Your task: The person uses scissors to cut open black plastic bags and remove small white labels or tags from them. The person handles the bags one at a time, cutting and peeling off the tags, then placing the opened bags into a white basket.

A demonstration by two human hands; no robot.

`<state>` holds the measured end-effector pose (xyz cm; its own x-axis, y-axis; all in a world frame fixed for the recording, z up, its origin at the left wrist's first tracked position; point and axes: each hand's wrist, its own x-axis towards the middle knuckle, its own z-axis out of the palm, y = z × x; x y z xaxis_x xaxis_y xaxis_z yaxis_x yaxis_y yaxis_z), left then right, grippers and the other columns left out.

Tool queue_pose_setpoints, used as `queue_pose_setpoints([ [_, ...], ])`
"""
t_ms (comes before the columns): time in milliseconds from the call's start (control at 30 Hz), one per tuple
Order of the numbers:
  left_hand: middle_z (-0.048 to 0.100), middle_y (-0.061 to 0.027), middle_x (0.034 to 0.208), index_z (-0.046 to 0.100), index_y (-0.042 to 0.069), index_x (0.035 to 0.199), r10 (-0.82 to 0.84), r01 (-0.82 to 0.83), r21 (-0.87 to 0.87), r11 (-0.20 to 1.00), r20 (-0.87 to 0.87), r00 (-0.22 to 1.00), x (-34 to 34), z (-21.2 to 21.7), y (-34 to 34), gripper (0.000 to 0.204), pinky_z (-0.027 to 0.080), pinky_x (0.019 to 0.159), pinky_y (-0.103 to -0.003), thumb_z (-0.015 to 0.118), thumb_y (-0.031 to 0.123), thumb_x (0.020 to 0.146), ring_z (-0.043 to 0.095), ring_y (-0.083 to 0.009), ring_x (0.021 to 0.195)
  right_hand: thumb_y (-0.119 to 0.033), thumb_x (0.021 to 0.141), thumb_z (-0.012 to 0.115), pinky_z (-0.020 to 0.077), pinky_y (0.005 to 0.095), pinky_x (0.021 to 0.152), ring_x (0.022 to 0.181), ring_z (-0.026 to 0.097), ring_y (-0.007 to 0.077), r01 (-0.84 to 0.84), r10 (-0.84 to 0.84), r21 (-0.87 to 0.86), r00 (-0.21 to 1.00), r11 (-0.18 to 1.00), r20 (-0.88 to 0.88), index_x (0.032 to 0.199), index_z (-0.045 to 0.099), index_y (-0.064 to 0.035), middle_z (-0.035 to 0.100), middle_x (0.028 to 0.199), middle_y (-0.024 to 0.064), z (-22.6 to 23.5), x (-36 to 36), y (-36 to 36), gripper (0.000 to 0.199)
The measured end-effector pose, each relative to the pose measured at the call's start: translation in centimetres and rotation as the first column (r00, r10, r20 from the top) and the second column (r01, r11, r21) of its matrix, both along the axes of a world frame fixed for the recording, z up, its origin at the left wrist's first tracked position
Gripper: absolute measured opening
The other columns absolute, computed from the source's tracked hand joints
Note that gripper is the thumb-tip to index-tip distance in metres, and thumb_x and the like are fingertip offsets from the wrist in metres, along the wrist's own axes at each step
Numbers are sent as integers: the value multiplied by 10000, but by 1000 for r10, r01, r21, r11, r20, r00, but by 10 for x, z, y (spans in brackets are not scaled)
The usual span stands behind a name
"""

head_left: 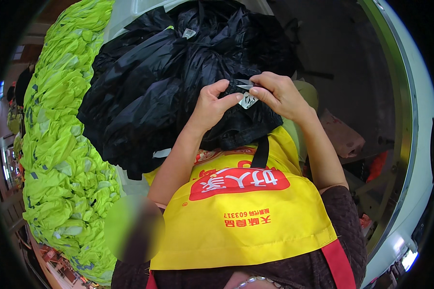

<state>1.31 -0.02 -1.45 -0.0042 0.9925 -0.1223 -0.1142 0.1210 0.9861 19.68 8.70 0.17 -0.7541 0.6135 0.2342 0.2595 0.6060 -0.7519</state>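
In my right hand [283, 94] is a small pair of metal thread snips [245, 85], pinched between thumb and fingers. Their pointed blades face left, just above a white label [247, 100] on a black garment [212, 62]. My left hand [210, 106] grips the same garment beside the label, with thumb and forefinger apart at the front and the other fingers hidden in the cloth. The thin, shiny black fabric lies bunched over my lap and up the far side. Whether the blades touch any thread is too small to tell.
A long heap of bright yellow-green garments [67, 144] runs along my left. Behind the black cloth shows the rim of a pale bin [152, 6]. A curved metal-edged table [410, 135] stands on the right, with a pinkish bag [340, 132] low beside it. I wear a yellow apron [241, 236].
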Motion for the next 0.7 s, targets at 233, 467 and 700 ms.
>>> queue_pose_setpoints([
  [233, 536, 56, 706, 612, 17, 845, -23, 23, 11, 1000, -69, 997, -1, -5, 0, 98, 371, 585, -191, 645, 63, 765, 457, -22, 662, -295, 881, 511, 455, 335, 585, 664, 586, 265, 71, -70, -29, 997, 997, 29, 864, 623, -20, 595, 739, 125, -6, -7, 0, 297],
  [467, 533, 56, 699, 613, 14, 843, -4, 6, 45, 999, -61, 998, 3, -1, 1, 100, 370, 576, -195, 643, 67, 765, 453, -23, 655, -274, 891, 494, 455, 333, 583, 666, 587, 267, 18, -17, 44, 1000, 999, -21, 858, 622, -30, 597, 739, 117, -4, -9, 0, 277],
  [700, 565, 41, 736, 605, 9, 854, -55, 56, 19, 998, -64, 996, -4, -13, 1, 122, 399, 616, -197, 649, 66, 755, 482, -27, 695, -224, 879, 537, 431, 260, 600, 657, 544, 178, 94, -96, -53, 994, 994, -43, 885, 588, 13, 571, 749, 94, -10, -15, 6, 242],
])
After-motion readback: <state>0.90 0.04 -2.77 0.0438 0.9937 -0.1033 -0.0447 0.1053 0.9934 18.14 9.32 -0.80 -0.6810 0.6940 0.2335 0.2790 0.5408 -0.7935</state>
